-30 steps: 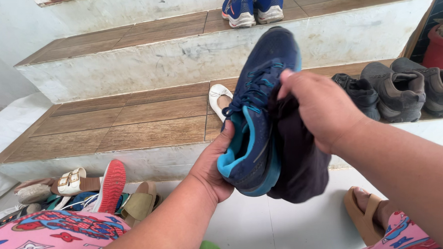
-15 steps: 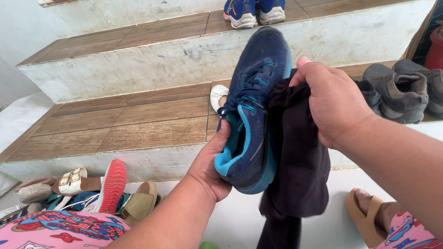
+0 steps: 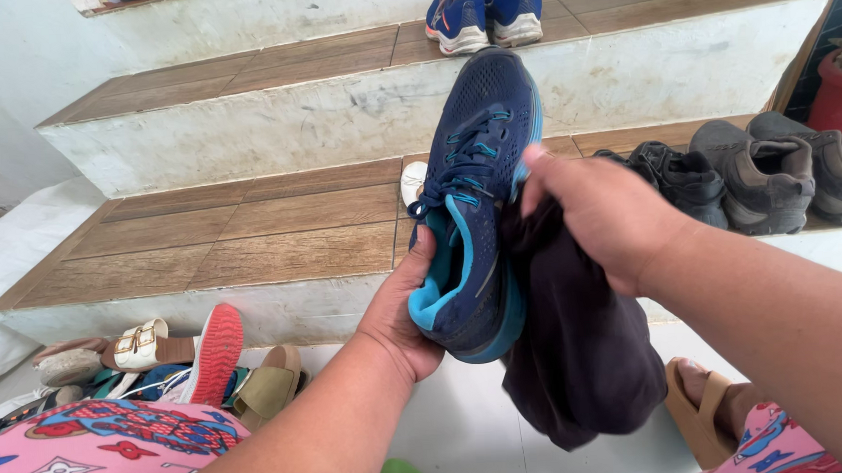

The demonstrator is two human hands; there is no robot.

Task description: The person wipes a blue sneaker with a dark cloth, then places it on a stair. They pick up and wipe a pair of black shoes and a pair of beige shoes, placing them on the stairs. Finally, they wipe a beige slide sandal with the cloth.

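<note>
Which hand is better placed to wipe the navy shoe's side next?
Right. The right hand grips the dark cloth against the navy shoe; the left hand is likely tied up cupping the heel.

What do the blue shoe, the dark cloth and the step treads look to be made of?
Blue shoe: knit mesh upper, matte, judging by the tiny perforations at the toe; the smooth turquoise lining looks like padded fabric.
Dark cloth: soft woven or knit textile, matte, since it folds and hangs limp from the right hand.
Step treads: probably wood-look ceramic tile; grain pattern with grout-like joints.
</note>
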